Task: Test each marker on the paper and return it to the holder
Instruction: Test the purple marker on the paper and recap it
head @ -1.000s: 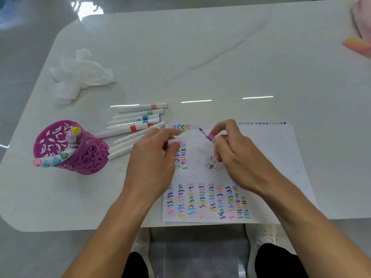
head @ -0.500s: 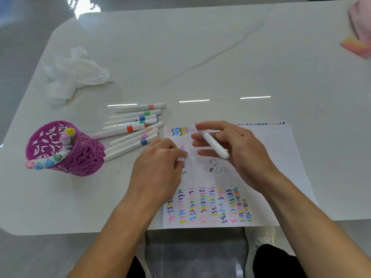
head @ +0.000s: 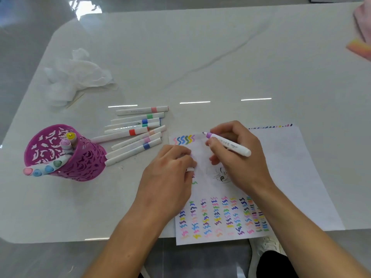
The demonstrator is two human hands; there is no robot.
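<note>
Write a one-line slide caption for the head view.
Right hand holds a purple marker over the paper; left hand grips its white cap.

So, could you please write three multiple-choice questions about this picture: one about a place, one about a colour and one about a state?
1. Where does the holder stand?
A) left of the paper
B) on the paper
C) right of the paper

2. What colour is the tip of the marker in the right hand?
A) green
B) orange
C) purple

3. That marker is:
A) capped
B) uncapped
C) lying in the holder

Answers:
1 A: the holder stands well to the left, apart from the sheet.
2 C: the tip and the collar behind it look purple.
3 B: the bare tip points at the top of the paper.
</note>
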